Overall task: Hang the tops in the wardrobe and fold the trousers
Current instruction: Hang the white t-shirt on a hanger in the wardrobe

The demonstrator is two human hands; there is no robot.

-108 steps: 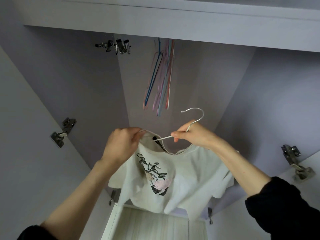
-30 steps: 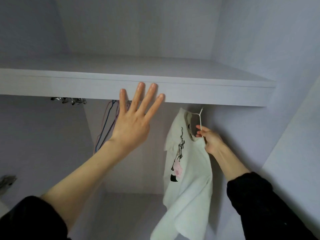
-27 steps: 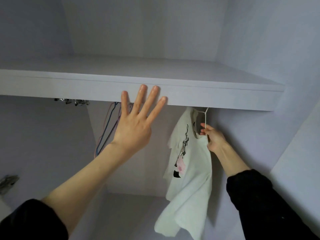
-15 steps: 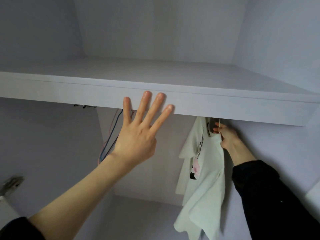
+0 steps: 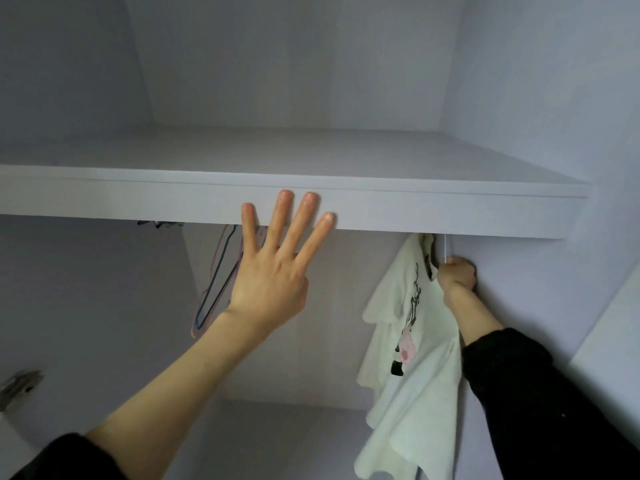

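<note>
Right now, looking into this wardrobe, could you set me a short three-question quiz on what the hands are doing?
1. True or false: the left hand grips the shelf.
2. Which hand holds the white hanger carrying the T-shirt? A) left B) right C) both
3. Fill in: the empty coloured hangers hang to the ____ of the T-shirt.

Key
1. False: its fingers are straight and spread against the shelf's front edge.
2. B, the right hand.
3. Left.
</note>
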